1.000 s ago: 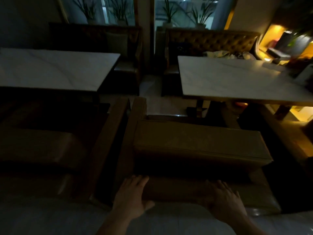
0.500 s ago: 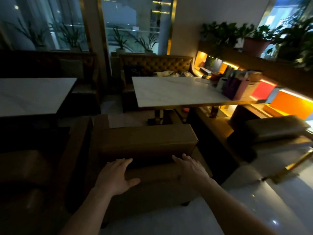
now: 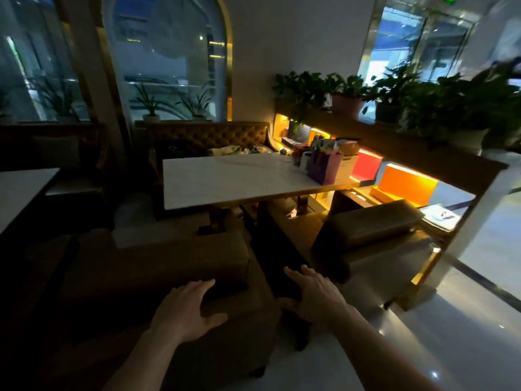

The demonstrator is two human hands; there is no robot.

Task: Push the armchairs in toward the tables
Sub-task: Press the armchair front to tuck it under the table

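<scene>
Just one view here, the head camera, wide-angle, riding high and tilted forward and down across the dim lounge. Closest to the lens, at the bottom of frame, both forearms reach in: the left hand [image 3: 187,311] and the right hand [image 3: 315,296], fingers spread. Directly beyond the hands sits the back of a brown armchair [image 3: 180,266], then the white marble surface [image 3: 225,182] farther out, mid-frame. Right of the right hand, a second armchair [image 3: 372,230] stands angled. Windows and a planter shelf [image 3: 394,142] fill the far edge. No second view to compare.
</scene>
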